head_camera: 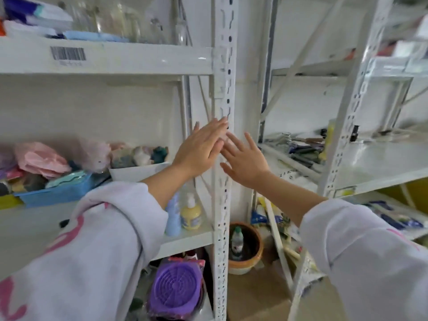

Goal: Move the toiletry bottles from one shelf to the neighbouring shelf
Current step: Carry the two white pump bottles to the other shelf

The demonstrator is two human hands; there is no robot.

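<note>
1. Bottles stood on the left rack's middle shelf, near its right end: a yellow pump bottle upright beside a pale blue bottle, the two touching or nearly so.
2. Both bottles stood just left of the perforated white upright post, below the raised forearms.
3. Left hand was held flat and empty, fingers extended together, fingertips in front of the post.
4. Right hand was spread wide and empty, fingers splayed, its fingertips meeting or overlapping those of the left hand.
5. Both arms wore pale sleeves with pink markings.
6. A blue tray of soft items sat further left on the shelf.
7. A purple round item lay on the level below.
8. A brown pot stood on the floor behind the post, with a small bottle inside.
9. The neighbouring rack's shelf to the right held mixed tools at its back.
</note>
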